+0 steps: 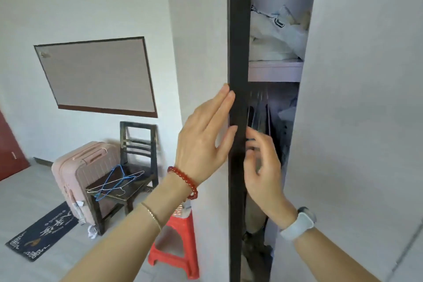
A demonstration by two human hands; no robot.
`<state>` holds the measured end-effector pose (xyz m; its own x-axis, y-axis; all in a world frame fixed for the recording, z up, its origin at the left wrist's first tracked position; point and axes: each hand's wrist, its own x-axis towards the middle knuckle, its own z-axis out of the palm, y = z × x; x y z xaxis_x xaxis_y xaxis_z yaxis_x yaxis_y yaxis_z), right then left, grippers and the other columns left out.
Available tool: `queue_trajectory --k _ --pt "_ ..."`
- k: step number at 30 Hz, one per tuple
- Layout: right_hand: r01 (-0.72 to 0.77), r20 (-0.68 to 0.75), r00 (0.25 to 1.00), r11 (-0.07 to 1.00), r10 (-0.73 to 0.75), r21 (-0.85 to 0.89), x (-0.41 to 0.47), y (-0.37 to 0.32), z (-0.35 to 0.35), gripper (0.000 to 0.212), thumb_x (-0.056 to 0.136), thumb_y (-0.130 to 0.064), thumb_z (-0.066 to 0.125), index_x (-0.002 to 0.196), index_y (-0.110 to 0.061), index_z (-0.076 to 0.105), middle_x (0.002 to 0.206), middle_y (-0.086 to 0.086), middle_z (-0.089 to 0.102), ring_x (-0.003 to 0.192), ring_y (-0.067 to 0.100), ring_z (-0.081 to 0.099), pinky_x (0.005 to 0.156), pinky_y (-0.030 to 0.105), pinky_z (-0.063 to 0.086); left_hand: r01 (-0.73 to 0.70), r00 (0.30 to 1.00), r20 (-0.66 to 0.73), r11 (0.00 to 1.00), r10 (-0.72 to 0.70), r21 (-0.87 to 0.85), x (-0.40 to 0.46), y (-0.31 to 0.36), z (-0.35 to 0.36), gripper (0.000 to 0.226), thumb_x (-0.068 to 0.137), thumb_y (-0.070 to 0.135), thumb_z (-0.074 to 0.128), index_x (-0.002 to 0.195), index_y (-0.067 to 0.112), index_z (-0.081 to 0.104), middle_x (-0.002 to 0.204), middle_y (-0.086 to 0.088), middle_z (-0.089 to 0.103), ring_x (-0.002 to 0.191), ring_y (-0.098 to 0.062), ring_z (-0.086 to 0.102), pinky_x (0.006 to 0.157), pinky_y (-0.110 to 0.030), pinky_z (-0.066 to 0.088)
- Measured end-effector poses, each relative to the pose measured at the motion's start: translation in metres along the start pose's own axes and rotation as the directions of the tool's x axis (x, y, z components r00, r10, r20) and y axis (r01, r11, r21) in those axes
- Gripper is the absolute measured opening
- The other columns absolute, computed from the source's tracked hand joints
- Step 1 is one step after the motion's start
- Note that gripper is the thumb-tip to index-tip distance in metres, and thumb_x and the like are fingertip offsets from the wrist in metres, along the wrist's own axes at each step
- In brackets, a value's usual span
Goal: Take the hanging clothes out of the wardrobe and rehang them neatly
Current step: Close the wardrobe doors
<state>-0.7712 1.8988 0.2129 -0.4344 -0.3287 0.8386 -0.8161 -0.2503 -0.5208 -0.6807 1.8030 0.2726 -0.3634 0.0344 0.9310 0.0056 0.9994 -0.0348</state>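
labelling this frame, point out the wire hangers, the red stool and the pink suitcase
wire hangers point(115, 182), head view, on the crossed wires
red stool point(176, 256), head view, front leg
pink suitcase point(66, 174), head view, side

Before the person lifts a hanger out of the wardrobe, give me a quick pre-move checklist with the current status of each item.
1. Wardrobe door held open by left hand: ok.
2. Right hand inside at the hanging clothes: ok.
3. Firm hold on one hanger: cannot tell, fingers blurred.
4. Opening wide enough to pull clothes through: not ok, gap is narrow.
5. Chair free for clothes: not ok, wire hangers lie on the seat.
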Motion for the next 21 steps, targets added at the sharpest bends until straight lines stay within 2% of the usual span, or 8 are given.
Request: queue_trajectory --k 2,5,9,11,14,16,18,21 --pt "0.007 -0.059 0.998 0.996 -0.012 -0.091 -0.006 0.009 -0.018 0.041 0.088 -0.018 0.038 0.129 -0.018 0.041 0.124 -0.012 0.041 0.111 0.004 0.048 0.094 0.016 0.043 -0.031 0.998 0.048 0.999 0.032 -0.019 0.016 0.008 0.027 0.048 0.09 0.019 0.052 0.135 0.009 0.042 0.144 -0.001 0.032 0.12 -0.019 0.047 0.097 -0.027 0.04" --pt "-0.054 -0.051 0.998 0.963 0.042 -0.265 -0.009 0.03 -0.037 0.046 0.088 -0.01 0.038 0.134 -0.008 0.041 0.135 -0.003 0.034 0.126 0.008 0.033 0.104 0.006 0.023 -0.068 0.994 0.087 0.997 0.069 -0.022 0.04 0.017 0.065 0.043 0.089 0.011 0.047 0.132 0.008 0.048 0.142 -0.006 0.042 0.122 -0.027 0.046 0.092 -0.036 0.045" --pt "-0.166 0.034 0.983 0.95 0.181 -0.263 0.004 0.061 -0.054 0.057 0.087 0.003 0.041 0.141 -0.009 0.027 0.144 -0.015 0.015 0.13 -0.008 0.016 0.104 0.001 0.011 -0.1 0.983 0.158 0.994 0.091 0.053 0.063 0.019 0.106 0.042 0.089 0.007 0.042 0.13 0.007 0.049 0.14 -0.008 0.045 0.129 -0.037 0.04 0.087 -0.045 0.045" --pt "-0.24 0.053 0.965 0.95 0.255 -0.202 0.016 0.077 -0.061 0.058 0.088 0.006 0.039 0.142 -0.011 0.025 0.145 -0.016 0.013 0.133 -0.009 0.014 0.106 0.004 0.013 -0.117 0.977 0.19 0.99 0.099 0.085 0.071 0.017 0.125 0.043 0.089 0.008 0.04 0.132 0.007 0.048 0.142 -0.007 0.043 0.131 -0.039 0.037 0.092 -0.047 0.043" --pt "-0.336 0.053 0.936 0.928 0.348 -0.161 0.035 0.101 -0.065 0.06 0.087 0.01 0.036 0.142 -0.01 0.025 0.146 -0.007 0.021 0.136 0.003 0.021 0.11 0.014 0.022 -0.113 0.966 0.247 0.987 0.082 0.115 0.083 0.011 0.151 0.047 0.089 0.014 0.033 0.133 0.009 0.046 0.144 -0.006 0.041 0.134 -0.04 0.031 0.099 -0.052 0.038" --pt "-0.375 0.042 0.921 0.911 0.387 -0.171 0.046 0.117 -0.067 0.06 0.086 0.011 0.036 0.142 -0.009 0.025 0.145 0.001 0.025 0.135 0.01 0.026 0.108 0.016 0.026 -0.114 0.961 0.268 0.984 0.074 0.136 0.092 0.007 0.168 0.046 0.087 0.011 0.041 0.133 0.009 0.047 0.143 -0.005 0.041 0.133 -0.04 0.031 0.1 -0.054 0.037" --pt "-0.41 0.065 0.901 0.891 0.429 -0.193 0.059 0.131 -0.069 0.062 0.087 0.009 0.036 0.144 -0.012 0.021 0.147 0.0 0.023 0.134 0.01 0.028 0.107 0.015 0.026 -0.133 0.958 0.277 0.975 0.081 0.176 0.1 0.003 0.184 0.046 0.085 0.009 0.05 0.131 0.009 0.049 0.142 -0.005 0.044 0.131 -0.041 0.034 0.098 -0.055 0.038" --pt "-0.423 0.095 0.884 0.869 0.458 -0.256 0.076 0.148 -0.071 0.065 0.086 0.006 0.036 0.145 -0.013 0.016 0.151 0.0 0.02 0.112 0.014 0.039 0.107 0.034 0.035 -0.17 0.951 0.294 0.956 0.095 0.239 0.111 -0.006 0.204 0.045 0.083 0.012 0.06 0.128 0.01 0.053 0.139 -0.004 0.047 0.128 -0.041 0.039 0.095 -0.056 0.041"
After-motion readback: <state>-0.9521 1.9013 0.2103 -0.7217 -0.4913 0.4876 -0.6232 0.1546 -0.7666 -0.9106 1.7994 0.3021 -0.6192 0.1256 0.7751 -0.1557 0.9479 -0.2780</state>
